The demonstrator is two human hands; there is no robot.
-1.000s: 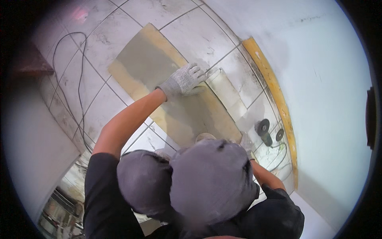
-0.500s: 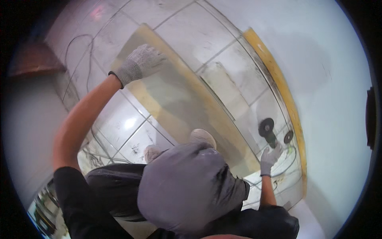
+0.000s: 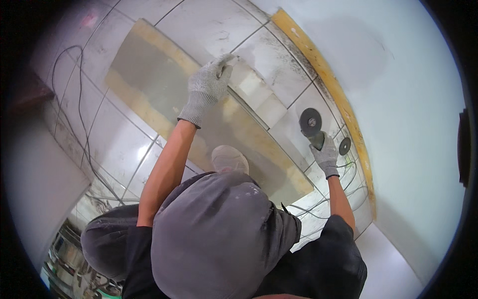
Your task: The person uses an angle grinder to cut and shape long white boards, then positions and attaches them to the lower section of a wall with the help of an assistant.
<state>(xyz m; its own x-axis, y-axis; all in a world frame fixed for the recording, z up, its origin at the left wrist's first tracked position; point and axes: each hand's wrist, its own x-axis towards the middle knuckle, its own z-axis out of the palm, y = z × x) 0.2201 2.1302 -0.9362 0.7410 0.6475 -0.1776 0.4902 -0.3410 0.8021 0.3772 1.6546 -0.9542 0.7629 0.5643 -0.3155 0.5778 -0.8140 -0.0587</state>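
Observation:
My right hand (image 3: 326, 154), in a grey knit glove, is wrapped round the body of an angle grinder (image 3: 316, 140). Its dark round disc (image 3: 311, 121) faces up, above the floor tiles. Gloved the same way, my left hand (image 3: 208, 84) hovers over the far long edge of a slab (image 3: 149, 65), fingers curled together. Whatever they may pinch is too small to make out. Grey in the middle with tan bands along its sides, the slab lies slantwise on the floor, and my shoe (image 3: 230, 159) rests on it.
Pale flat pieces (image 3: 256, 94) lie beyond the slab. A loose disc (image 3: 344, 146) is near the yellow strip (image 3: 323, 65) along the wall's foot. Cables (image 3: 82, 114) snake over the tiles at left and by my right arm. Assorted gear (image 3: 74, 264) sits lower left.
My left hand has moved right, from over the slab's middle to its far edge. My right hand has closed round the grinder, whose disc is now turned up more. The view has shifted too.

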